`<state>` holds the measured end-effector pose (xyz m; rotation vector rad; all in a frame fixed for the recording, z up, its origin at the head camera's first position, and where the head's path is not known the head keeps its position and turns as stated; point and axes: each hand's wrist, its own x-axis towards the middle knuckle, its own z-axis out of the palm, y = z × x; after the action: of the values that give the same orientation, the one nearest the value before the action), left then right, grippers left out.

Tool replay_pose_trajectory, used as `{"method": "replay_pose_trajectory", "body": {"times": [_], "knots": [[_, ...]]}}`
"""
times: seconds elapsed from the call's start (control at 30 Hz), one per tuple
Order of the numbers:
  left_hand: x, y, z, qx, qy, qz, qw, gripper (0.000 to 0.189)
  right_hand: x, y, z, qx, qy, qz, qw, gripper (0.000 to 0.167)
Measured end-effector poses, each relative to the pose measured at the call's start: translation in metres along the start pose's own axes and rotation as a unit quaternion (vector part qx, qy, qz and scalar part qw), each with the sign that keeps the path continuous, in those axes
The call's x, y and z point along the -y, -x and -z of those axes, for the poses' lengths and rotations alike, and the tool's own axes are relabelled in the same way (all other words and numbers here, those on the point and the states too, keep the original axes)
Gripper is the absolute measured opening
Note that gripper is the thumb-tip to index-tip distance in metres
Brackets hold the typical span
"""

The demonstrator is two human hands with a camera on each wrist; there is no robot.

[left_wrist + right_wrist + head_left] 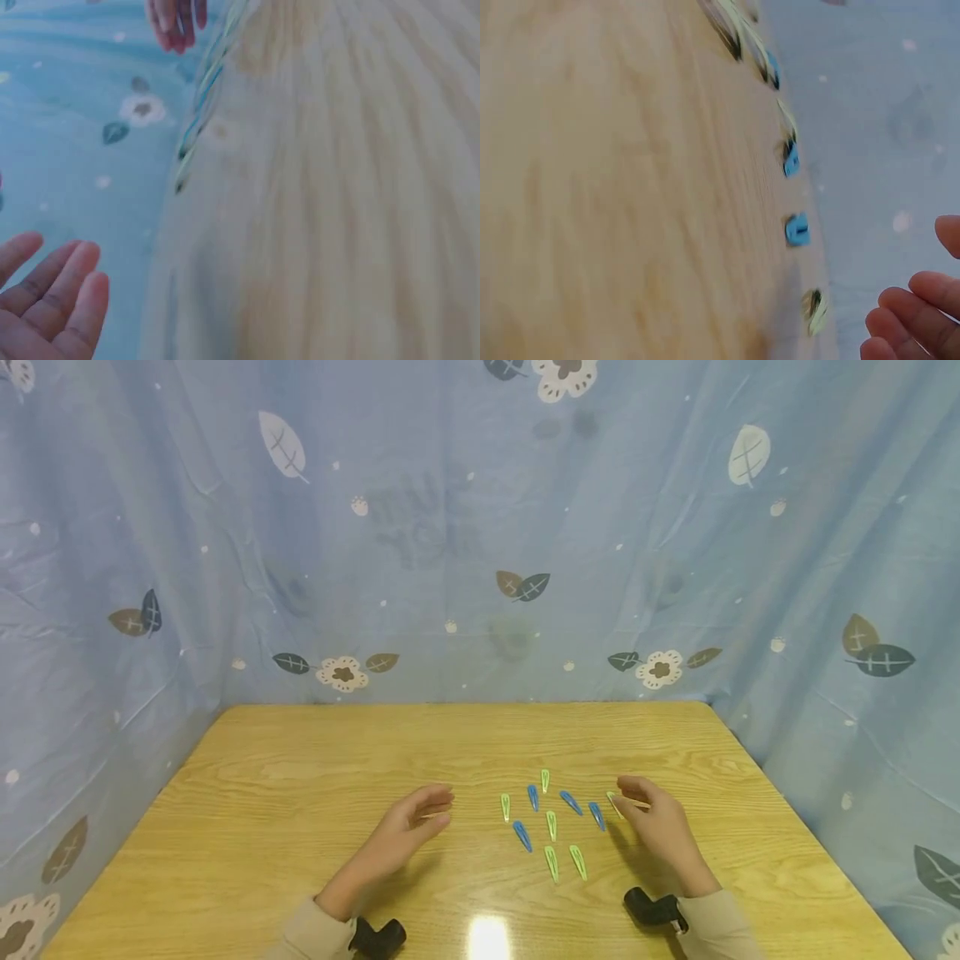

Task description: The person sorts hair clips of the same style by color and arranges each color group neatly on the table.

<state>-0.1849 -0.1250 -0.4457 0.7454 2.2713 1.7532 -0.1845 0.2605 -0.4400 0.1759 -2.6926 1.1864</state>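
Loosely, the right grip [663, 828] is spread, thumb apart from the gently bent fingers, above the counter [300, 777]. Its thumb overlaps a light-green hair clip [613, 800] in the head view; in the right wrist view that clip lies apart from the fingers. The left grip [393, 835] is likewise spread and relaxed, well apart from the clips, its palm turned towards them. Between the hands, four blue clips [533, 797] and five more green clips [551, 825] lie scattered on the wood; any marking on them is too small to tell. Beige sleeves [318, 931] and black wrist devices [651, 910] follow. Beyond hangs a blue curtain [420, 610] printed with leaves and flowers, bearing faint, seemingly reversed lettering [423, 522], too blurred to read.
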Motion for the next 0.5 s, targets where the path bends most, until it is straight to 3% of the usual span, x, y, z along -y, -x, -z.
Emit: {"method": "replay_pose_trajectory", "body": {"times": [0.33,0.5], "knots": [[0.014,-0.034,-0.038,-0.009,0.083,0.034,0.9959,0.048,-0.025,-0.002,0.003,0.016,-0.085,-0.054,0.9948,0.042],[0.016,-0.045,-0.053,-0.042,0.062,0.043,0.9963,0.042,-0.033,-0.002,0.003,0.015,-0.087,-0.061,0.9942,0.04]]}}
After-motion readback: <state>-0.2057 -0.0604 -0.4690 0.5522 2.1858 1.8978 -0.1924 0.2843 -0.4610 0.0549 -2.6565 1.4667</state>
